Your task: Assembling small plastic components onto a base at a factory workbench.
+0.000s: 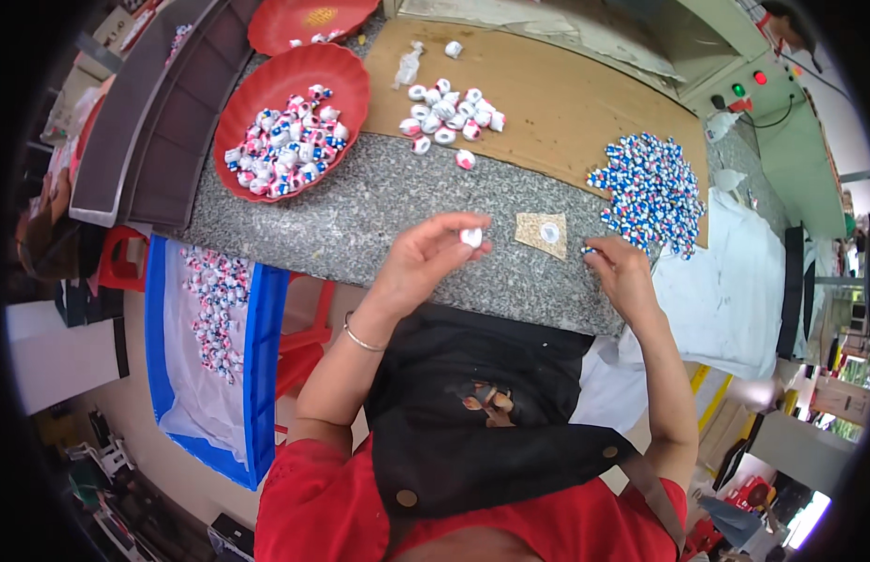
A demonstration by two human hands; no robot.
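My left hand (424, 255) pinches a small round white plastic piece (471, 237) between thumb and fingers, just above the grey speckled worktop (360, 220). To the right, the fingertips of my right hand (626, 276) are closed on a tiny blue-and-white piece (588, 249), mostly covered by the fingers. Between the hands lies a tan, grainy pad (529, 229) with a whitish round spot (549, 232) on it. Beyond my right hand is a heap of small blue-and-white pieces (652, 187). Farther off, several white round pieces with pink parts (444, 110) sit loosely grouped.
A red scalloped bowl (357, 84) at the left holds assembled pieces in white, pink and blue. Cardboard (547, 112) covers the back of the worktop. Below left stands a blue crate (263, 375) with more pieces. A grey tray (163, 140) and a pale green machine (781, 150) flank the area.
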